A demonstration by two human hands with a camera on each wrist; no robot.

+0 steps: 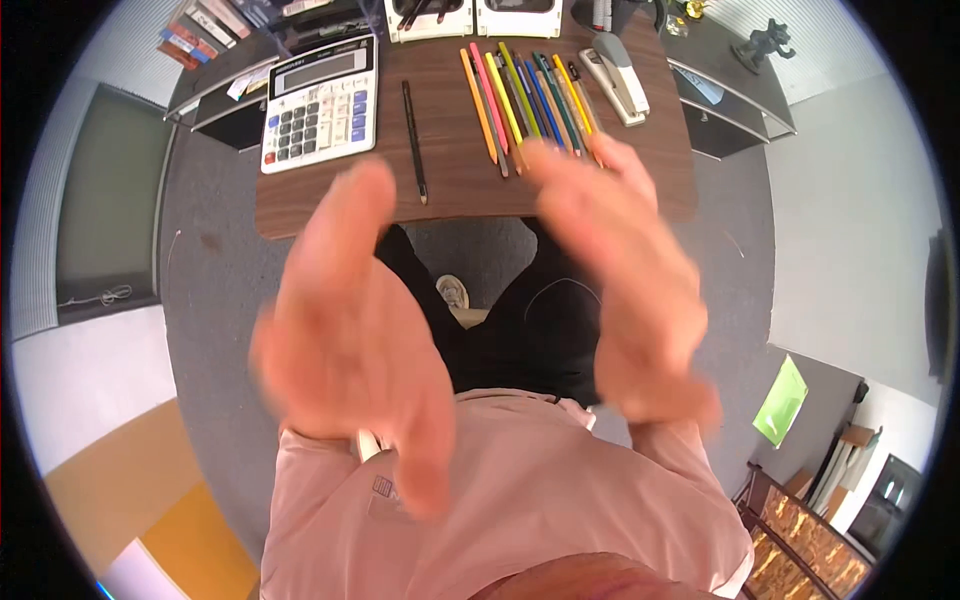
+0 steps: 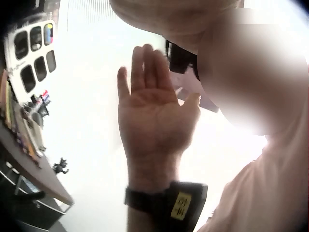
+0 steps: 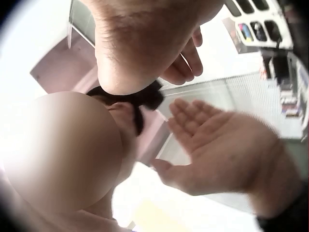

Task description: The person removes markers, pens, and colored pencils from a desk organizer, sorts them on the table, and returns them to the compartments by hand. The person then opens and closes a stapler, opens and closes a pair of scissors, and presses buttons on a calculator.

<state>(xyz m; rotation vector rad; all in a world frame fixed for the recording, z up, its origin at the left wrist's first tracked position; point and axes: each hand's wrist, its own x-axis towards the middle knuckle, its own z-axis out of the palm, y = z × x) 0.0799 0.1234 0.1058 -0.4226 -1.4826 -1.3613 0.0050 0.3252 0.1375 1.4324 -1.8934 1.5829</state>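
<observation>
Both hands are raised in the air above the lap, apart, palms roughly facing each other, holding nothing. The left hand [image 1: 350,320] is blurred in the head view, its fingers extended toward the table; part of it [image 3: 149,43] fills the top of the right wrist view. Across from it, the right hand [image 1: 635,270] also has extended fingers, and its palm [image 2: 154,116] shows in the left wrist view. Beyond the hands, a black pencil [image 1: 414,140] lies alone on the table, left of a row of colored pencils [image 1: 522,100] partly overlapped by the right fingertips.
On the brown table [image 1: 450,190] are a white calculator [image 1: 320,110] at left, a grey and white stapler [image 1: 618,80] at right and white trays [image 1: 430,22] at the back. Shelves with books [image 1: 205,30] and a dark figurine [image 1: 765,45] stand behind.
</observation>
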